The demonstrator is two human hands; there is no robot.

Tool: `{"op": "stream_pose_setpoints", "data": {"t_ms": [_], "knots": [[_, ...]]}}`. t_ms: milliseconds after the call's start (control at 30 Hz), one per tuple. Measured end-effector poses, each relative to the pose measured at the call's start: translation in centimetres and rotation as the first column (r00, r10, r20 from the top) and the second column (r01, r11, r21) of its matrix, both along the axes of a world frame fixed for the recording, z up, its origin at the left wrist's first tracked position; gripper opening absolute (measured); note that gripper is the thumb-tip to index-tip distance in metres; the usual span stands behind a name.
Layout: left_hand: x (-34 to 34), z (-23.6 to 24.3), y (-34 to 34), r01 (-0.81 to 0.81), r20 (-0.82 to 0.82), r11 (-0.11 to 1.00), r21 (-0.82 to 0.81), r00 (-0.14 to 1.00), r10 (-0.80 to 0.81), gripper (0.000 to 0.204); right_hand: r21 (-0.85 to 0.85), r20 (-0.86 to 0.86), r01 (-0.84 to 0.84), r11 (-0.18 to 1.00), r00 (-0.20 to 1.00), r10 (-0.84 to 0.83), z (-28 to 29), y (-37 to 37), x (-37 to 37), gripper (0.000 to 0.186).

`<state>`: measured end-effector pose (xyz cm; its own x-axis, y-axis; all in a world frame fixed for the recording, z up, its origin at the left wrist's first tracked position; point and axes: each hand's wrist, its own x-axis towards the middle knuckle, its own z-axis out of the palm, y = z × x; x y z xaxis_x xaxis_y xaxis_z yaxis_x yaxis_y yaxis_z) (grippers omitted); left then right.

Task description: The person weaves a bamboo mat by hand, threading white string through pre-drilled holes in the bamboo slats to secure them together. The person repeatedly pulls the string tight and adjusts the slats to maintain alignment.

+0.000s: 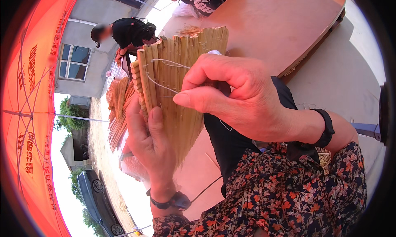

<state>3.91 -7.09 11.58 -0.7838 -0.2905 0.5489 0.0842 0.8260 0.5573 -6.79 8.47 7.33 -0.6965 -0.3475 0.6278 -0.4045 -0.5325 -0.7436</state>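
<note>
Stalk panel (178, 117), left hand (150, 142) gripping edge, right hand (243, 92) pinching thread (171, 64)

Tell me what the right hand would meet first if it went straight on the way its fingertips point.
The right hand would likely meet the stalks first, close by the thumb of the left hand; this one view leaves the depth between unclear.
</note>
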Motion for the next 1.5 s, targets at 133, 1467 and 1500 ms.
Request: {"op": "stream_pose_setpoints", "data": {"t_ms": [133, 1467, 1500], "knots": [[0.7, -0.3, -0.5, 0.011, -0.019, 1.000, -0.013, 1.000, -0.011, 0.042, 0.002, -0.165, 0.032, 0.999, 0.986, -0.032, -0.1, -1.6, -0.5, 0.007], [1.9, -1.7, -1.8, 0.033, -0.067, 0.999, 0.013, 0.997, -0.032, 0.048, -0.066, -0.128, 0.136, 0.988, 0.981, -0.144, -0.3, -3.8, 0.8, 0.014], [2.0, -1.7, -1.8, 0.031, -0.065, 0.999, 0.016, 0.997, -0.030, 0.048, -0.079, -0.127, 0.136, 0.988, 0.981, -0.146, -0.4, -3.8, 0.9, 0.014]]}}
